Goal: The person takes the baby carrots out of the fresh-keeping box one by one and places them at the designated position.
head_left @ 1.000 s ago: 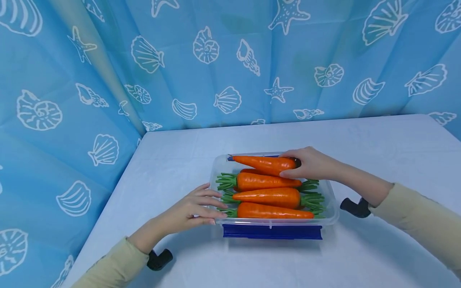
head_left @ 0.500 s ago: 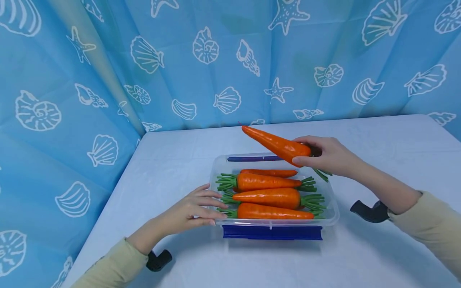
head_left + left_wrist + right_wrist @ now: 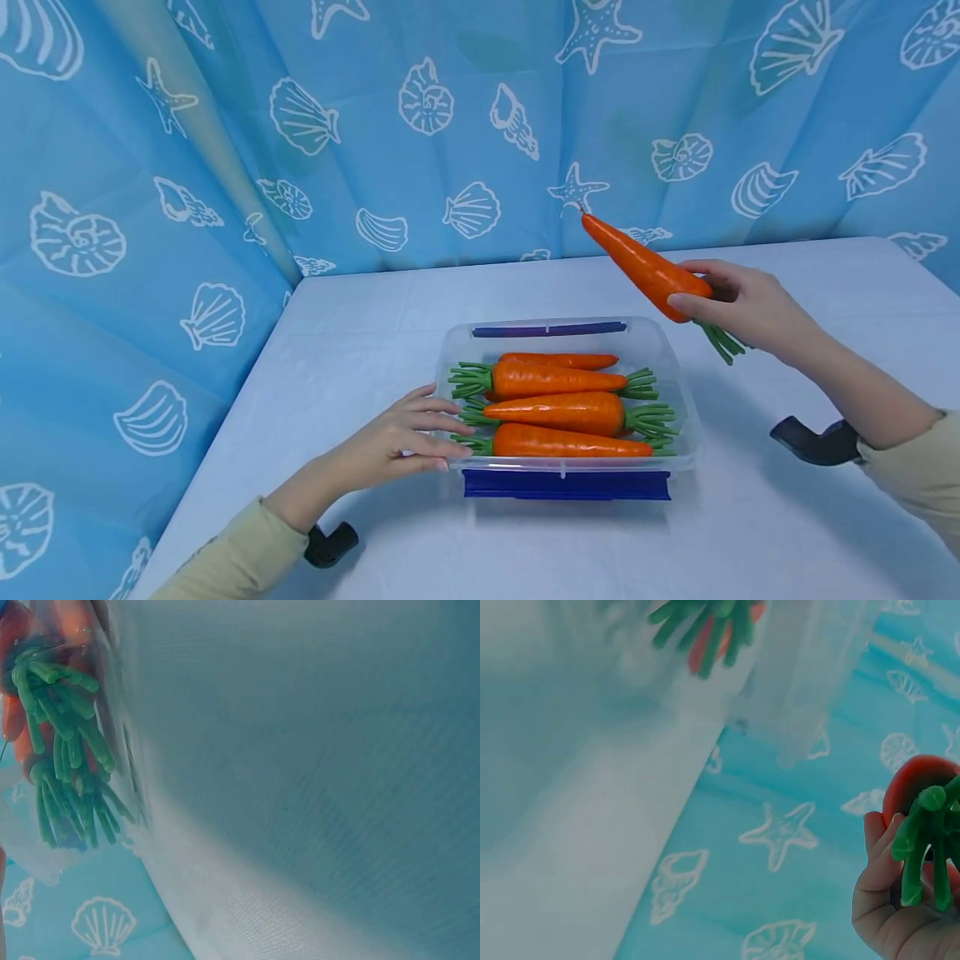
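Observation:
My right hand (image 3: pixel 757 308) holds an orange carrot (image 3: pixel 637 262) by its thick end, up and to the right of a clear plastic box (image 3: pixel 678 362). The carrot's tip points up and left; its green stems (image 3: pixel 720 340) hang below the palm. In the right wrist view, the fingers (image 3: pixel 877 881) curl round the carrot behind its stems (image 3: pixel 913 855). My left hand (image 3: pixel 405 433) rests with extended fingers on the box's left rim. Several carrots (image 3: pixel 558 380) lie crosswise inside, their green stems (image 3: pixel 71 727) showing through the wall in the left wrist view.
Blue latch flaps (image 3: pixel 566 485) hang at the box's front and back. A white cloth (image 3: pixel 375 533) covers the table, and a blue curtain (image 3: pixel 450 100) with shell prints closes off the back and left. Black wrist mounts (image 3: pixel 330 546) stick out by both sleeves.
My right hand has lifted the carrot out of the box's back part and carried it up and right, tilting it steeper. The left hand has stayed at the rim.

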A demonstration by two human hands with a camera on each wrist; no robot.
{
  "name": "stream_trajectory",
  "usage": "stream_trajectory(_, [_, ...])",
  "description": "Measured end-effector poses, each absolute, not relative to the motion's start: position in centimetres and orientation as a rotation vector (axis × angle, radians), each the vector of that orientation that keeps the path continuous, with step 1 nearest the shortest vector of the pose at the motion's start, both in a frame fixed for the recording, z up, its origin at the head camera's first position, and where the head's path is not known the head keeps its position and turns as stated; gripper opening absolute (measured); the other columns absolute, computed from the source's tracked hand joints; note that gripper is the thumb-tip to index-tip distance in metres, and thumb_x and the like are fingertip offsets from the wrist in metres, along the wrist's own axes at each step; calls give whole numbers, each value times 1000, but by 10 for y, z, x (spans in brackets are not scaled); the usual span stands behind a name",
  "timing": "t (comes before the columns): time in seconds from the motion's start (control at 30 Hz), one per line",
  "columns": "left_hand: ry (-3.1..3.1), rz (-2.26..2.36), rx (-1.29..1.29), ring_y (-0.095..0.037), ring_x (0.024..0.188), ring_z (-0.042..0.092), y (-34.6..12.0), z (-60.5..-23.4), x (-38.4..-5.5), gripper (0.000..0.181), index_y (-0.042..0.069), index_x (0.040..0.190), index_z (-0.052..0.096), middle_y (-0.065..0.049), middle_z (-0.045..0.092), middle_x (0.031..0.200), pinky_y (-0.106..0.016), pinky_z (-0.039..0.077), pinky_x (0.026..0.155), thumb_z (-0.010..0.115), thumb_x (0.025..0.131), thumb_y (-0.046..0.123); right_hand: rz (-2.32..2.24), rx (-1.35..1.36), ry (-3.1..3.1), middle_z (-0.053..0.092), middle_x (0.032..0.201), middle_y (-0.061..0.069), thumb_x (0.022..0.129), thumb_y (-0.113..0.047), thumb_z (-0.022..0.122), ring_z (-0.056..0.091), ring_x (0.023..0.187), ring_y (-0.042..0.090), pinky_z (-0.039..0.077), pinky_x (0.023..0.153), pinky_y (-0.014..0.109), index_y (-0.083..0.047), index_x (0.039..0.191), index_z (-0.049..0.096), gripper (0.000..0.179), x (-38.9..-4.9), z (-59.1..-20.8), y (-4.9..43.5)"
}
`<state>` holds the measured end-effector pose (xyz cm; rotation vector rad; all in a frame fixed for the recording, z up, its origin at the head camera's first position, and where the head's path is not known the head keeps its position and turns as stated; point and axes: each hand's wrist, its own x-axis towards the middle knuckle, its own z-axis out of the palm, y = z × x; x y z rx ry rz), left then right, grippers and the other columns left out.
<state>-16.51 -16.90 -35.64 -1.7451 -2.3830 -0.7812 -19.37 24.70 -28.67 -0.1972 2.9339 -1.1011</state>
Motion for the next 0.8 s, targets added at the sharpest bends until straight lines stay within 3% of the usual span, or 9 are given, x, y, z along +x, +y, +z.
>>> stream_trajectory(0.17, [-2428, -793, -1725, -26, 117, 50, -169, -355, -164, 25, 15, 106, 70, -4, 65, 114, -50, 23, 108, 55, 91, 29, -1093, -103, 2948, 50, 117, 27, 89, -46, 52, 47, 98, 35, 43, 70, 34, 0, 136, 35, 67, -197, -297, 264])
stream_trajectory(0.43, [-2458, -805, -1707, -25, 118, 49, -169, -355, -163, 30, 16, 106, 70, -4, 65, 114, -50, 22, 109, 51, 92, 34, -1072, -5, 2976, 49, 110, 30, 91, -46, 49, 46, 90, 35, 42, 59, 26, 6, 134, 33, 70, -201, -313, 288])
stream_trajectory(0.8, [-2383, -792, -1728, -25, 116, 50, -169, -358, -164, 27, 16, 106, 69, -5, 65, 113, -49, 23, 109, 51, 93, 32, -1020, 158, 2977, 45, 108, 32, 91, -54, 41, 45, 87, 36, 44, 55, 25, 9, 132, 30, 76, -205, -338, 307])
